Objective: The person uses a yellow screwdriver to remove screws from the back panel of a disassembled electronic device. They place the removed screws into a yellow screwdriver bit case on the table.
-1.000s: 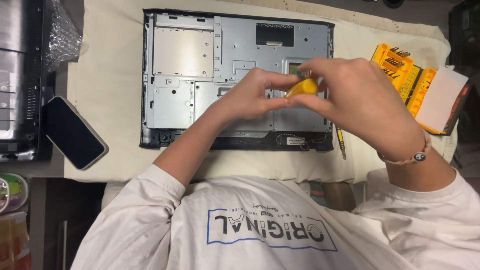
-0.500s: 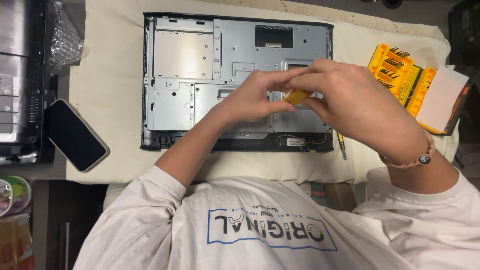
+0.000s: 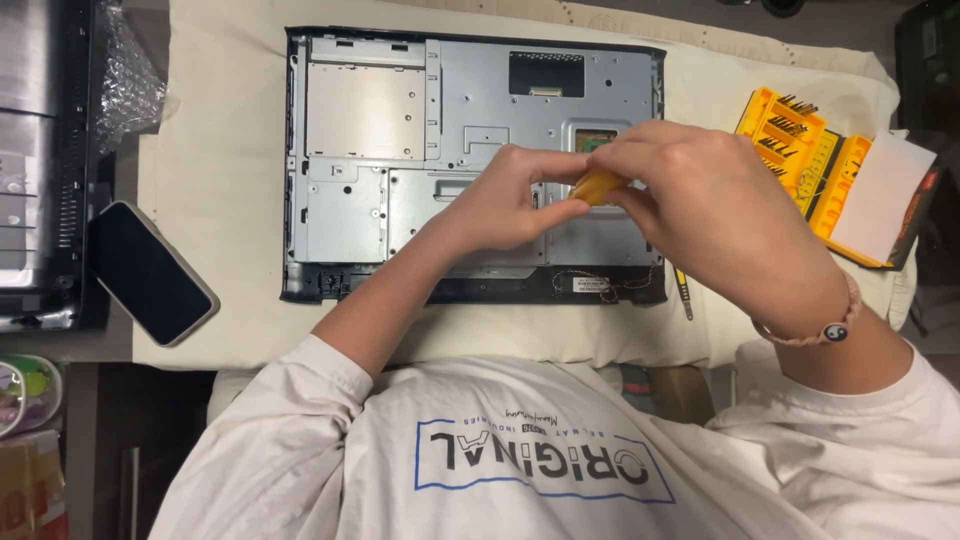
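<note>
A grey metal chassis in a black frame lies flat on a cream cloth. Over its right half both of my hands meet on a small yellow tool handle. My left hand pinches its left end with the fingertips. My right hand wraps over its right part from above, covering most of it. The tool's tip is hidden, so I cannot tell whether it touches the chassis. A beaded bracelet sits on my right wrist.
A yellow bit set case with a white card lies to the right. A dark phone rests at the cloth's left edge beside a black-and-silver device. Crumpled clear wrap sits at the upper left. A thin tool lies below the chassis.
Both hands have shifted slightly down and left over the chassis, and the yellow handle has turned between the fingers, now showing less of itself.
</note>
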